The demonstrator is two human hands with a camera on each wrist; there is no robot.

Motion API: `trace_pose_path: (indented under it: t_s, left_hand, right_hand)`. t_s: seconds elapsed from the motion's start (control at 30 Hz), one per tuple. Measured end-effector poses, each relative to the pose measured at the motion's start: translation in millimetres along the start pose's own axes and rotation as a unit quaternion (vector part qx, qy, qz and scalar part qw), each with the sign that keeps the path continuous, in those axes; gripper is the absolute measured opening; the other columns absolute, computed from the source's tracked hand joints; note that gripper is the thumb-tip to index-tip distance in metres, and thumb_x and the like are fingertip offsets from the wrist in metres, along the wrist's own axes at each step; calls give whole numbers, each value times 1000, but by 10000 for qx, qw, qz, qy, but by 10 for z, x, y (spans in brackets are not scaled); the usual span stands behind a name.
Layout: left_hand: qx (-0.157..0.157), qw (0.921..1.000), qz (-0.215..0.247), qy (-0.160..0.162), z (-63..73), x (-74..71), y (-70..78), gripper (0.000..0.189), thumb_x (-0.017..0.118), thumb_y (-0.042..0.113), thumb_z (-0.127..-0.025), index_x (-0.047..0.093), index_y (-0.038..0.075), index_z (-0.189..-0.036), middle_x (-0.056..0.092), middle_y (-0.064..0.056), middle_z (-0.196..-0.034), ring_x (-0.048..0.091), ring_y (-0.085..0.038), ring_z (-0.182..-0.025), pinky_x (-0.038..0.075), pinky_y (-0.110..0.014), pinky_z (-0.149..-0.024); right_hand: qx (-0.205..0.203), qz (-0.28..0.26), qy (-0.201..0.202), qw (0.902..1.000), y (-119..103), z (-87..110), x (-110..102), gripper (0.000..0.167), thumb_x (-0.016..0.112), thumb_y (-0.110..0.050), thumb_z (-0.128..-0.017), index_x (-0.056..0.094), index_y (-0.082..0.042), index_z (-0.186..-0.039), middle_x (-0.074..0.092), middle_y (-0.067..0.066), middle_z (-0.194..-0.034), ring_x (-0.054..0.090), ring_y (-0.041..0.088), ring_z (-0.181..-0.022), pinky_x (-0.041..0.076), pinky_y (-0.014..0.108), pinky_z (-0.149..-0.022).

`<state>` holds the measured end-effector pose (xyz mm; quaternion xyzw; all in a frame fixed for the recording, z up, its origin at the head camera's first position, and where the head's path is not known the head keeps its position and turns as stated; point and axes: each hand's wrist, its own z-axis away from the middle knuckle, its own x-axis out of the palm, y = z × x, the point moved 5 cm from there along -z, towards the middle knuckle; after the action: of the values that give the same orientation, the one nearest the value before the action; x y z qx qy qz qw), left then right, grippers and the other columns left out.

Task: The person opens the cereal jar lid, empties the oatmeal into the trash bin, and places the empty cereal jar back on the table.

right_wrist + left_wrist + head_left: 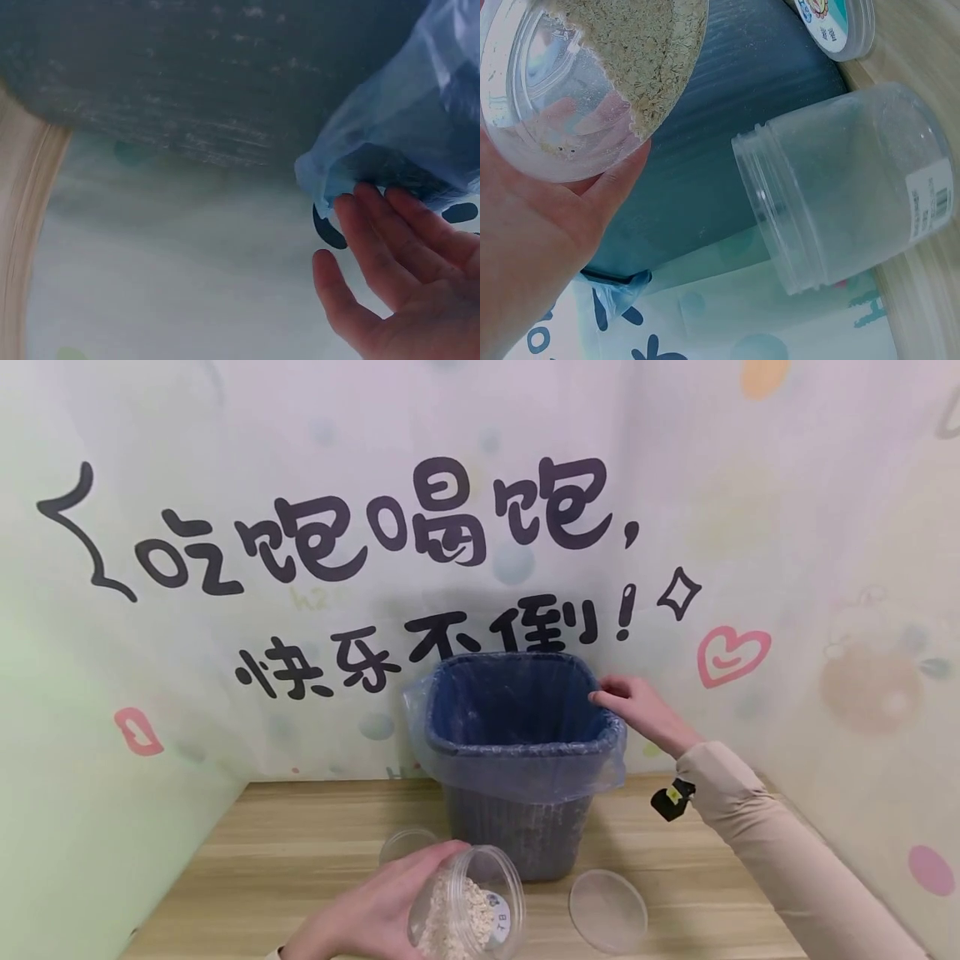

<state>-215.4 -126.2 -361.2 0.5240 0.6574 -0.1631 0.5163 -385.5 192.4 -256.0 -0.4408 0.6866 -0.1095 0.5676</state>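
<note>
My left hand (375,906) grips a clear plastic jar (504,870) by its side, tilted with its open mouth facing right. Pale oats (649,60) lie along one side inside it. In front of it stands a dark trash bin (517,839), lined with a blue plastic bag (517,777) folded out over the rim. My right hand (637,706) pinches the bin's right rim, thumb at the top edge. The right wrist view shows its fingertips (365,191) against the bag's outside, with the pinky apart.
A second clear jar (832,195), uncapped, stands on the wooden table (315,827) left of the bin. A round clear lid (607,910) lies at the bin's front right. The printed wall (330,435) rises close behind the bin.
</note>
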Motion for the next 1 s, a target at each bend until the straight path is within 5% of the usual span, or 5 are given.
trace_pose_path:
  t_s: [0.57,0.8,1.0]
  left_hand:
    - [-337,9985,411,146,203,-330,-38,108,88,45,-64,29,12,-148,49,-5,-136,52,-21,-118,49,-42,-92]
    - [-46,9990,-220,398,242,-550,-52,118,92,43,-55,30,2,-146,51,-12,-135,55,-24,-115,49,-45,-91]
    - [-74,9983,163,550,288,-740,-123,114,91,40,-58,30,4,-146,52,-9,-132,56,-23,-110,51,-40,-88]
  right_hand:
    - [-57,-143,313,9994,24,48,33,30,52,-23,-96,64,4,-102,63,12,-90,51,25,-82,44,34,-73]
    - [-110,-170,320,9993,6,46,36,30,51,-20,-96,64,6,-104,64,11,-90,51,23,-80,44,34,-71]
    - [-141,-130,314,9993,6,19,32,29,51,-22,-96,64,4,-100,60,9,-85,50,24,-78,42,34,-68]
